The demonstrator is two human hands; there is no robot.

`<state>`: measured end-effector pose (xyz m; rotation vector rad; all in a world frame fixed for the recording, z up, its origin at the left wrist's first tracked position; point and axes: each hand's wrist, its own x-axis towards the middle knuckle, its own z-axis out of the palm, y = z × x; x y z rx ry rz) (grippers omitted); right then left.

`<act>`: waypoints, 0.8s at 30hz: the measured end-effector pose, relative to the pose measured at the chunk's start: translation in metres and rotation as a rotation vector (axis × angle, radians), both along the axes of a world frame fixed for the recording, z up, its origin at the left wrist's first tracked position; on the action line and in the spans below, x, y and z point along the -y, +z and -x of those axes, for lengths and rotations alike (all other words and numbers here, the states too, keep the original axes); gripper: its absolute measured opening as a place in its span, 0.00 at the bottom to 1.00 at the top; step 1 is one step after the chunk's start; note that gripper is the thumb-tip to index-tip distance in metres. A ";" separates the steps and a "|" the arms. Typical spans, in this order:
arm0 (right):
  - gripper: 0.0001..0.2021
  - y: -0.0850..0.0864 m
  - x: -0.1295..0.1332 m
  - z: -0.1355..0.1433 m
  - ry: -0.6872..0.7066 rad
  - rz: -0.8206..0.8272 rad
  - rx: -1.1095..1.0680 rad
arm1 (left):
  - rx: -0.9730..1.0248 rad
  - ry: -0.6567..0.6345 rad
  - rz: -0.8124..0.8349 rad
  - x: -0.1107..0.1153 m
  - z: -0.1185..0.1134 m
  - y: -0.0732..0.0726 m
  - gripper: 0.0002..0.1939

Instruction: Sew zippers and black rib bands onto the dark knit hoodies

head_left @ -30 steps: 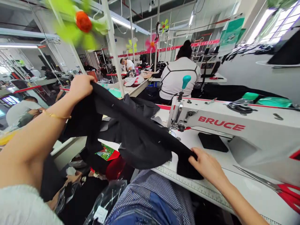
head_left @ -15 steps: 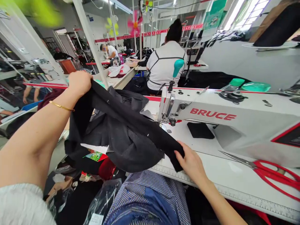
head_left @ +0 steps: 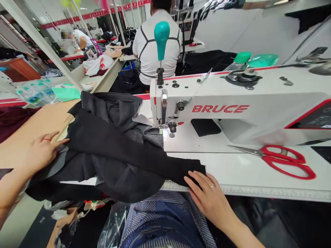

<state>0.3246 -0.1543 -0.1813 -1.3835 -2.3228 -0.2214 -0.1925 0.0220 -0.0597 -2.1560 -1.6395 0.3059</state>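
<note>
Long matte-black fabric strip (head_left: 134,153) lowered from a raised two-handed hold and laid out between the fingers.

The left hand (head_left: 43,151) is now beside the strip's wide end, fingers parted and pointing right, one fingertip at the cloth edge; no firm grip shows. Between both sets of fingers, the strip lies slanting over a heap of charcoal-grey fabric (head_left: 116,182); its support appears to have passed from hands to heap. The right hand (head_left: 207,194) reaches in from the lower right, its pinch released, fingers extended flat on the strip's narrow end over the glossy white tabletop (head_left: 219,165). Beyond the right fingers stands the white sewing machine (head_left: 219,93) lettered BRUCE; to their right lie the red-handled steel scissors (head_left: 266,152).
</note>
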 end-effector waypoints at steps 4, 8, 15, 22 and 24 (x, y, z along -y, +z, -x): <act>0.14 -0.007 0.005 -0.015 -0.037 -0.024 -0.034 | 0.279 -0.148 -0.169 0.015 -0.038 -0.002 0.13; 0.17 -0.006 0.003 -0.022 -0.091 -0.030 -0.128 | 0.405 -0.526 0.050 0.023 -0.121 0.006 0.15; 0.18 -0.012 0.009 -0.015 -0.233 -0.055 -0.219 | 0.374 -0.763 0.440 0.023 -0.206 -0.023 0.19; 0.13 -0.016 0.015 -0.009 -0.460 -0.123 -0.358 | 0.556 -0.683 0.467 0.031 -0.208 -0.028 0.12; 0.15 -0.012 0.012 -0.006 -0.429 -0.116 -0.465 | 0.597 -0.654 0.469 0.034 -0.213 -0.025 0.12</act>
